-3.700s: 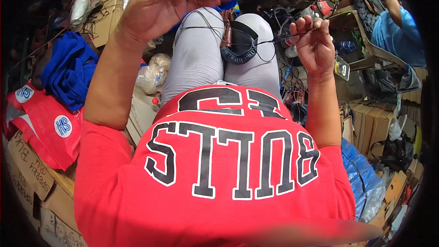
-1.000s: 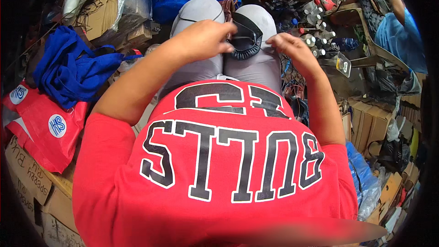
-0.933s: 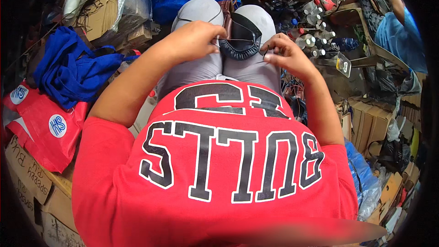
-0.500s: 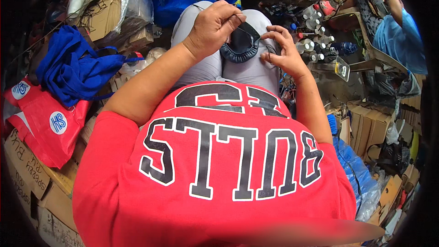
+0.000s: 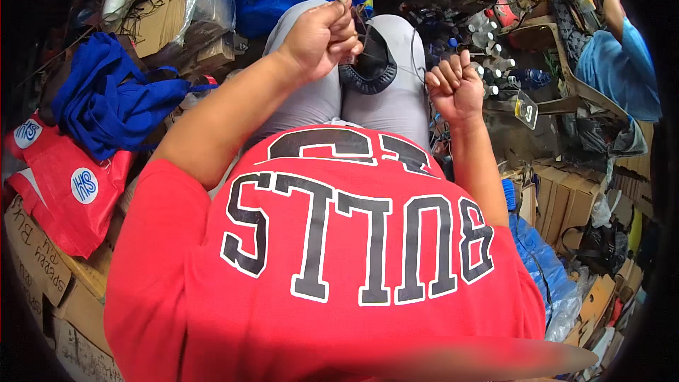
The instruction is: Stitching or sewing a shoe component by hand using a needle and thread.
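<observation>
Left grip (image 5: 324, 41) and right grip (image 5: 456, 88) clamped on dark cord (image 5: 413, 56), black gathered piece (image 5: 375, 82) on grey lap (image 5: 389, 107), cluttered room (image 5: 520, 145) (bottles (image 5: 503, 64) rightward)

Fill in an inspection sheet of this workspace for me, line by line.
Surface: grey-trousered lap.
Work things: dark piece with gathered rim, mostly over the right thigh; thin dark thread.
Hands: left hand and right hand raised, fingers curled closed on the thread.
Clutter: blue cloth, red bag at left; bottles, cardboard at right.
Cables: nothing seen for certain.
Surroundings: blue bag beyond the left knee; another person's blue sleeve, far right.
</observation>
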The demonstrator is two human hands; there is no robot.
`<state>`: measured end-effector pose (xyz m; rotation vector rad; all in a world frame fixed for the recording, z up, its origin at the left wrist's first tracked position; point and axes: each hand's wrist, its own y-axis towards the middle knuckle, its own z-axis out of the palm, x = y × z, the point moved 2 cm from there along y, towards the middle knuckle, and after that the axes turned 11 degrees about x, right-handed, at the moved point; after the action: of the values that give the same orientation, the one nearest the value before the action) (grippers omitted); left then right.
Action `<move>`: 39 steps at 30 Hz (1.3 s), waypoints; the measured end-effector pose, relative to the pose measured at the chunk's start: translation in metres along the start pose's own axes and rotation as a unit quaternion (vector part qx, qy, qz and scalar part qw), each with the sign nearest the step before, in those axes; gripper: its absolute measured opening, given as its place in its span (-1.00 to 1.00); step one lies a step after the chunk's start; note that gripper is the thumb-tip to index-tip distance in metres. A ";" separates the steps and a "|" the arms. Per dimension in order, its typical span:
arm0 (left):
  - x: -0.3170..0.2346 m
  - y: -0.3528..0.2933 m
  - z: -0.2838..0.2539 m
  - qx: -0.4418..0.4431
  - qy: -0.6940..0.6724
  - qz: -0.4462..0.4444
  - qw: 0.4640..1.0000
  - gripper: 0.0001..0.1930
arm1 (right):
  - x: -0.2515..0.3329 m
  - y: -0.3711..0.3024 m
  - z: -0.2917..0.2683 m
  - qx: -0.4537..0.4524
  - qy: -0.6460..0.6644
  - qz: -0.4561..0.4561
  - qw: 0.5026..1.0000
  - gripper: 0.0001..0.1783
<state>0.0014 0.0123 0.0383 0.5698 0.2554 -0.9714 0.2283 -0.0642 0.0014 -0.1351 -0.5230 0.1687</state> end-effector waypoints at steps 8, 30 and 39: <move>-0.063 -0.045 -0.004 -0.286 0.605 -0.281 0.688 -0.70 | 0.043 -0.038 -0.053 -0.111 -0.421 0.138 0.890 -0.64; 0.026 -0.044 -0.002 0.048 0.937 -0.210 0.276 -0.75 | -0.013 0.026 0.064 0.151 -0.754 0.319 0.554 -0.62; 0.040 -0.040 0.011 0.013 0.918 -0.162 0.363 -0.60 | -0.008 0.014 0.041 0.071 -0.623 0.256 0.736 -0.82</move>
<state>-0.0100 -0.0397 0.0159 1.4948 2.4917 -0.1654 0.1987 -0.0483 0.0301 0.0128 -1.8262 0.8762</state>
